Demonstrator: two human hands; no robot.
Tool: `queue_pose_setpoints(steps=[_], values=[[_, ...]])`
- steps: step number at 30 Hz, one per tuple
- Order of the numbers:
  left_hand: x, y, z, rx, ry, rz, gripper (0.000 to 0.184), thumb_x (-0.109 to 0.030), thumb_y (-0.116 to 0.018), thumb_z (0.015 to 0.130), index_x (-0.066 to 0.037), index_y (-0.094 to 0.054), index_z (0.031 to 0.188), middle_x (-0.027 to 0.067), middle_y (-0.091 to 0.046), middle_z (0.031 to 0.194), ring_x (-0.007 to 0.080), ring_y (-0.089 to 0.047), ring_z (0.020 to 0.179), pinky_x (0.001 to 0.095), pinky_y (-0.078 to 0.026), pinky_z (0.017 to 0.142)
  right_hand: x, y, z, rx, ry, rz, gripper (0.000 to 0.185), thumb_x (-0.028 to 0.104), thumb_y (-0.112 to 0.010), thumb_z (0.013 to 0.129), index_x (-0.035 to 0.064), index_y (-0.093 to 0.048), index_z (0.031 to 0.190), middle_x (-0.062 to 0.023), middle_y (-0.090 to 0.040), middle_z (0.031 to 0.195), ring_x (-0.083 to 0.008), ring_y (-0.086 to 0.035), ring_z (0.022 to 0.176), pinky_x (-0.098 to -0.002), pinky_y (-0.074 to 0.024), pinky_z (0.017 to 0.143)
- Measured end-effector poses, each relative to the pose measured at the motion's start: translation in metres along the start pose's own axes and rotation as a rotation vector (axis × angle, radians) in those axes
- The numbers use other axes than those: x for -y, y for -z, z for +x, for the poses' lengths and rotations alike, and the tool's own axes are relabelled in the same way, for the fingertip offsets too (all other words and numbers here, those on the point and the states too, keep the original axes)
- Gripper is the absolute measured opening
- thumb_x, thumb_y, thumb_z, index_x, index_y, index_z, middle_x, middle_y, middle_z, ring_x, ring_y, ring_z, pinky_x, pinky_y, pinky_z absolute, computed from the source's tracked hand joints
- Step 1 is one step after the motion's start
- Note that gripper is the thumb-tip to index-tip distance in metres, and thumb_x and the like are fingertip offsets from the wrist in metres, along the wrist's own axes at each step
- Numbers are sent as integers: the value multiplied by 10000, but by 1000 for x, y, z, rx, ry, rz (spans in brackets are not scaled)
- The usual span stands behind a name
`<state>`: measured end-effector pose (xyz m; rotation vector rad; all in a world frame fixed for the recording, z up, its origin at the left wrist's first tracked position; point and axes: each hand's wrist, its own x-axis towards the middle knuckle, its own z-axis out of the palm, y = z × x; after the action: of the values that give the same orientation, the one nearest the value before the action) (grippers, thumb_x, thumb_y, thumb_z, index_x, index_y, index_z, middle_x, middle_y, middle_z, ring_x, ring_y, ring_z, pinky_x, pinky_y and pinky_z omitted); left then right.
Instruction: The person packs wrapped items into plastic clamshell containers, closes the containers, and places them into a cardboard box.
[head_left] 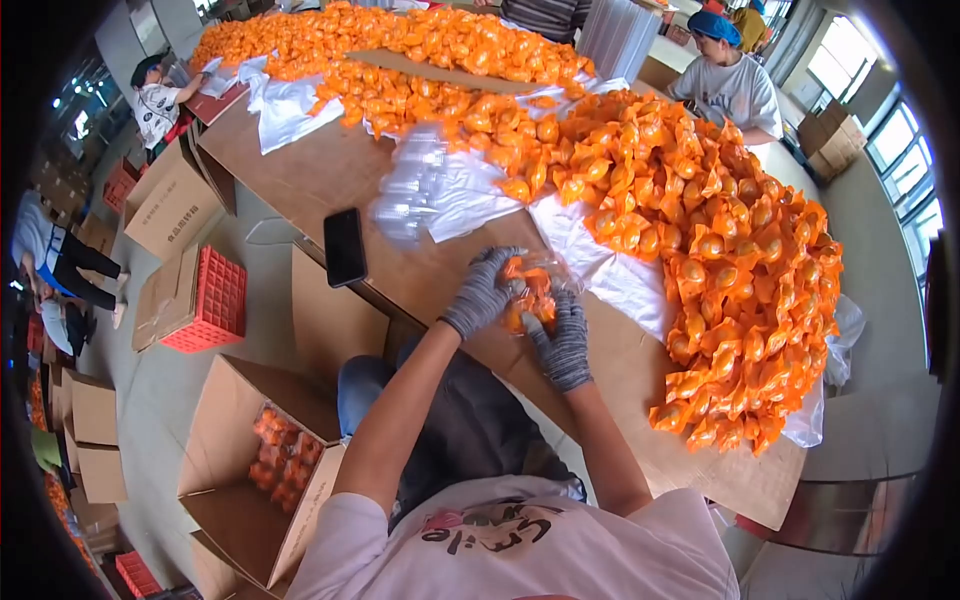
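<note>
My left hand (pixel 484 292), in a grey striped knit glove, grips the left side of a clear plastic container (pixel 532 284) with orange-wrapped pieces inside. On the container's right and near side is my right hand (pixel 566 346), gloved the same way, its thumb against the plastic. Both hands hold it over the near edge of the brown table (pixel 625 350). A stack of clear plastic containers (pixel 412 188) lies just beyond, somewhat blurred. To the right rises a large heap of orange-wrapped round pieces (pixel 740 270), partly on white cloth (pixel 610 260).
A black phone (pixel 345 247) lies at the table's left edge. An open cardboard box (pixel 225 430) holding packed orange pieces stands at my left, near a red crate (pixel 215 300). Across the table works a person in a blue cap (pixel 735 90); others stand farther left.
</note>
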<state>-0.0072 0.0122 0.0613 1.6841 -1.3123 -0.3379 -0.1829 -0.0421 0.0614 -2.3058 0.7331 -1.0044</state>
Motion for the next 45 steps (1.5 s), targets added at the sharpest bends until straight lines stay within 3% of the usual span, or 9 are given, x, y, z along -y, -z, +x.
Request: queue_pose_setpoints(steps=[4,6,13,14,21,25,33,39,45], values=[[9,9,-5,46,60,-35,545,-6,-692,745,-92,-522,1255,111,-549,1147,258,-543,1046,339,-438,945,-1,2,4,33,27,45,571,274,-717,755,-28,-501,1189,-243,-576,1054,-390,-584,940,-421,-467,843],[18,25,-5,265,236,-646,508,-15,-675,782,-67,-518,1262,63,-562,1185,217,-523,1120,353,-434,972,1,4,0,21,1,33,572,275,-716,757,-27,-500,1191,-242,-576,1057,-389,-583,948,-418,-466,849],[39,18,6,308,377,-929,493,-50,-702,795,-42,-513,1251,12,-568,1168,126,-525,1058,267,-439,945,-4,2,0,48,-70,62,587,299,-740,744,-24,-517,1180,-240,-568,1091,-388,-571,1001,-414,-458,874],[36,12,7,308,213,-530,461,-20,-672,810,-40,-504,1239,15,-561,1142,122,-528,1032,253,-442,931,-6,2,0,70,-59,81,583,270,-719,773,-19,-486,1222,-238,-551,1123,-386,-556,1029,-406,-444,901],[28,-6,-6,156,185,-378,456,4,-571,850,-46,-439,1284,55,-536,1180,135,-525,1031,256,-450,906,6,8,6,62,-50,120,483,234,-716,749,-10,-536,1124,-222,-588,1034,-380,-589,936,-415,-474,832],[12,2,-16,86,-270,33,515,-202,-604,851,-74,-425,1316,147,-482,1297,302,-459,1196,392,-328,1051,5,6,4,7,8,199,324,219,-669,790,27,-548,1021,-184,-574,918,-367,-578,851,-410,-474,749],[-21,10,-21,300,-189,372,943,-385,-806,621,-144,-323,1394,162,-238,1430,360,-230,1336,436,-245,1112,-10,1,1,63,-61,120,477,289,-714,778,31,-539,1138,-212,-591,1012,-367,-591,933,-407,-467,824],[-23,2,-22,257,-146,292,828,-381,-771,689,-100,-378,1362,155,-268,1423,342,-244,1328,419,-228,1114,-25,-3,-3,110,-105,123,539,282,-703,796,18,-499,1220,-221,-579,1087,-360,-568,1038,-406,-444,897],[0,11,-22,239,-192,-74,548,-117,-687,793,-54,-435,1277,139,-355,1391,318,-367,1277,376,-320,1076,-41,-3,-8,166,-33,88,605,301,-680,823,-4,-442,1289,-236,-498,1263,-383,-469,1194,-390,-380,994]])
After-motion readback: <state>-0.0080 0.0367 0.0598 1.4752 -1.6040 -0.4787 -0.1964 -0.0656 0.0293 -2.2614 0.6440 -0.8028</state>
